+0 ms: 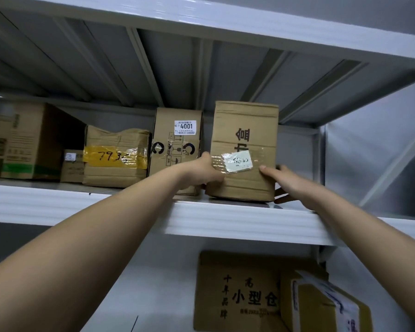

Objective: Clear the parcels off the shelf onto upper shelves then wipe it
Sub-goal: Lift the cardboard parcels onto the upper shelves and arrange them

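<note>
On the upper shelf (237,216), near its right end, a tall cardboard parcel (243,130) is standing upright at the front edge, held between both hands. The left hand (205,172) is gripping the parcel's left edge, thumb lying across the front beside a white label (237,161) (its print is too blurred to read), its other fingers hidden behind the box. The right hand (290,183) is pressing against the lower right side, thumb on the front face and fingers reaching down past the corner; whether those fingers are curling round the back cannot be told. Just left of it, a box marked 4001 (177,140) is standing close alongside, then a parcel with yellow tape (116,156), then a large carton (27,140) further left. On the shelf below, two more cardboard boxes (237,293) are sitting together, the right one tilted.
</note>
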